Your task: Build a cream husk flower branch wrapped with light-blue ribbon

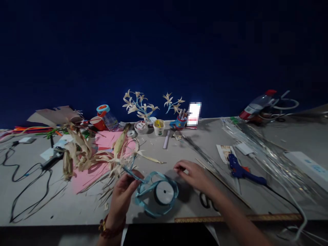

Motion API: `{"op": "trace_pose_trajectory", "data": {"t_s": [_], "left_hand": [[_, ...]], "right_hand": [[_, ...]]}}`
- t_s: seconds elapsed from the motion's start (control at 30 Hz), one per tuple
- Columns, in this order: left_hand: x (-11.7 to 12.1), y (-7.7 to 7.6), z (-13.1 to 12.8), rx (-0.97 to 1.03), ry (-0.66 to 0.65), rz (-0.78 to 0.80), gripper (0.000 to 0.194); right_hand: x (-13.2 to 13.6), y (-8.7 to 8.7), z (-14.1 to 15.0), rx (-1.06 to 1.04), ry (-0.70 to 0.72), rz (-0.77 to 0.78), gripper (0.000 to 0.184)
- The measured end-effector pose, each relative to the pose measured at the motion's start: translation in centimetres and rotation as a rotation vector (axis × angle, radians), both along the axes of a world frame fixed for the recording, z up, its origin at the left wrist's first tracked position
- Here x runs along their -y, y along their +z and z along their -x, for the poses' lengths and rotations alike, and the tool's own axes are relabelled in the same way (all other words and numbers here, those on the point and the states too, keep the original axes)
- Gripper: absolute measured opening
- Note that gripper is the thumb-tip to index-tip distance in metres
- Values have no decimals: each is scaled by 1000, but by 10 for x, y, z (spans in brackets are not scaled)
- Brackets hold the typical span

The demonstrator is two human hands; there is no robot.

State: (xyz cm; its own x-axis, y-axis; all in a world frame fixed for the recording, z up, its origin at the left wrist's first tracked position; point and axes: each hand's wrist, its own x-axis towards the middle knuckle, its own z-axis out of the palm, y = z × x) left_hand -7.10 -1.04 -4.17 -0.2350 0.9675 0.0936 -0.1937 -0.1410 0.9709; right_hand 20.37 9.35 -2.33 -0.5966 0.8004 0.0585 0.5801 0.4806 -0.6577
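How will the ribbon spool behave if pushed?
The white-faced spool looks round and rigid, so it could roll if it ends up on its edge. The blue ribbon lies in loose loops around it, so it would probably flop and trail.

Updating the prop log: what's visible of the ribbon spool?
The spool shows a round white face with a small dark central hole and a dark rim. Loose loops of shiny light-blue ribbon surround it. It sits near the table's front edge, between the left hand and right hand, apparently touched by neither. I can't tell whether it's cardboard or plastic.
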Motion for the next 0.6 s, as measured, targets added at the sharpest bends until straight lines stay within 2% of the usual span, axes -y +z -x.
{"op": "trace_pose_trajectory", "data": {"t_s": [0.13, 0.23, 0.43, 0.6], "left_hand": [[16, 3, 15, 7, 64, -93, 8], [23, 4, 22, -20, 113, -121, 9], [21, 1, 35, -37, 175, -173, 10], [11, 3, 40, 13, 206, -255, 8]], "right_hand": [[-39, -14, 17, 63, 26, 5, 18], [-50, -19, 35, 88, 79, 9, 16], [-26, -22, 43, 113, 173, 41, 15], [1, -26, 36, 158, 164, 41, 14]]}}
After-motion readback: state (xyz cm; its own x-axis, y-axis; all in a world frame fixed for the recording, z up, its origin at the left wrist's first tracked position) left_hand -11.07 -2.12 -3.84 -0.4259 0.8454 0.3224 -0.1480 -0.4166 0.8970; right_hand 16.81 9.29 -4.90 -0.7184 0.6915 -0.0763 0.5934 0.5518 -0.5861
